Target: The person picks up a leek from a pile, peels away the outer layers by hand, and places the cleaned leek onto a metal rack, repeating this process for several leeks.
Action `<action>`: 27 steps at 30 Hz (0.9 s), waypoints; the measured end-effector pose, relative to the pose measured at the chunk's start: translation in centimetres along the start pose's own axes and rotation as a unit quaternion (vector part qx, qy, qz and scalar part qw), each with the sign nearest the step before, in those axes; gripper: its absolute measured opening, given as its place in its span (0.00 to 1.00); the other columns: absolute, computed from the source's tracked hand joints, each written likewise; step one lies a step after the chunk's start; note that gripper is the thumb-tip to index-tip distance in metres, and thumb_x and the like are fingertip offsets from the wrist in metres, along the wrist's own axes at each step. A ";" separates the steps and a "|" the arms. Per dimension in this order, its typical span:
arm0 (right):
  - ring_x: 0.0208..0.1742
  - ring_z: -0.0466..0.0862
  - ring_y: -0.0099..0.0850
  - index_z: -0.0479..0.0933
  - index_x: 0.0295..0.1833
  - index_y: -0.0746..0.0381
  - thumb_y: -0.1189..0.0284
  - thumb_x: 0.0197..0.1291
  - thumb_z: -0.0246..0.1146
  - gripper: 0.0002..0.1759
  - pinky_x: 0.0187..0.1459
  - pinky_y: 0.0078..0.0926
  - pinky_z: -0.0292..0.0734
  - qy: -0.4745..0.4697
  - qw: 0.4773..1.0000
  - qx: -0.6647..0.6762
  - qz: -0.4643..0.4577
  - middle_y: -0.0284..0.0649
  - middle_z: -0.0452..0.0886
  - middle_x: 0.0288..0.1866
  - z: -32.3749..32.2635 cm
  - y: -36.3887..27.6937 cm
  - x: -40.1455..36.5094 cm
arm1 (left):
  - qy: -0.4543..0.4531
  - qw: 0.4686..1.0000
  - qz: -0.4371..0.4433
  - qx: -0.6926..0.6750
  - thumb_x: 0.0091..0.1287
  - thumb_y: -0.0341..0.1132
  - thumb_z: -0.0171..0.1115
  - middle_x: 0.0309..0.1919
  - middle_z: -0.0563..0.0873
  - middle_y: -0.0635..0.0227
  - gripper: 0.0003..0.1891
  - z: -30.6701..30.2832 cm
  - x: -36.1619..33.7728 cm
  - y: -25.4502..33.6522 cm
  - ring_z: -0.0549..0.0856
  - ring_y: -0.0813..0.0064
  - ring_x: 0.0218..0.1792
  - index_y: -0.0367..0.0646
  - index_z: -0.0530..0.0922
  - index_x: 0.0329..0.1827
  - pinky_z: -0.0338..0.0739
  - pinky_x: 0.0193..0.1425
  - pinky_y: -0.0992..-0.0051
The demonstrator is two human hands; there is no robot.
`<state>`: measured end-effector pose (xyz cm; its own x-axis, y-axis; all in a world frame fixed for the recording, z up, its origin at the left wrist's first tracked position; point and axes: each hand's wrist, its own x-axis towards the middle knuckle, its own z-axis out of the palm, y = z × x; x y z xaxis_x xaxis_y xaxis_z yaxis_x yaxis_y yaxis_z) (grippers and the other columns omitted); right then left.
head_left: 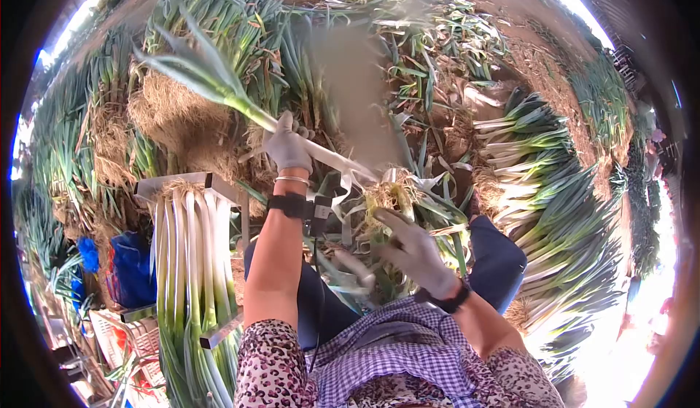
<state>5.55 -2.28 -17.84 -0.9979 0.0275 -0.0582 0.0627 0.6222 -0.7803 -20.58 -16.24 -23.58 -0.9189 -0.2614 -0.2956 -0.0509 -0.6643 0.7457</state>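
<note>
My left hand [289,148], in a pale glove, is closed around the white stem of a leek [328,154]. The leek lies slantwise, its green leaves at the upper left and its root end near the middle. Below that root end is my right hand [415,251], also gloved, blurred by motion, with its fingers apart and nothing seen in them. Leafy scraps and roots [394,189] lie between my hands and under them.
Trimmed leeks [193,240] rest in a metal frame [222,188] at the left. Rows of leeks [539,182] lie at the right. Unpeeled leeks with bushy roots [164,109] stand behind, and a blue bag [133,269] is at the lower left.
</note>
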 end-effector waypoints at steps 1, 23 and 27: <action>0.48 0.85 0.43 0.69 0.68 0.62 0.60 0.57 0.69 0.35 0.51 0.33 0.78 -0.019 0.998 0.000 0.055 0.49 0.81 0.57 1.3 0.5 1.8 | 0.013 1.000 0.000 -0.016 0.66 0.28 0.63 0.24 0.74 0.71 0.06 0.1 0.0 -0.1 0.73 0.76 0.18 0.40 0.73 0.39 0.74 0.21 0.74; 0.38 0.79 0.22 0.74 0.56 0.64 0.62 0.76 0.53 0.16 0.38 0.20 0.77 0.070 0.853 0.478 0.196 0.32 0.78 0.40 2.1 -1.1 -1.0 | 0.000 0.997 -0.035 0.066 0.64 0.27 0.64 0.19 0.75 0.70 0.05 -0.5 0.8 -2.9 0.76 0.73 0.14 0.37 0.75 0.36 0.74 0.17 0.72; 0.28 0.72 0.17 0.79 0.46 0.65 0.67 0.72 0.57 0.11 0.26 0.14 0.66 0.008 0.965 0.233 0.122 0.28 0.75 0.31 -0.6 2.5 -7.1 | 0.033 0.994 -0.003 0.101 0.62 0.24 0.59 0.20 0.75 0.69 0.05 -1.6 4.2 -0.4 0.74 0.76 0.14 0.37 0.72 0.37 0.71 0.15 0.74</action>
<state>12.80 -0.43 -19.04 -0.9525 0.1435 -0.2685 0.2916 0.1773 -0.9400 -23.78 -18.19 -26.09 -0.8906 -0.3079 -0.3348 -0.1406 -0.5136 0.8464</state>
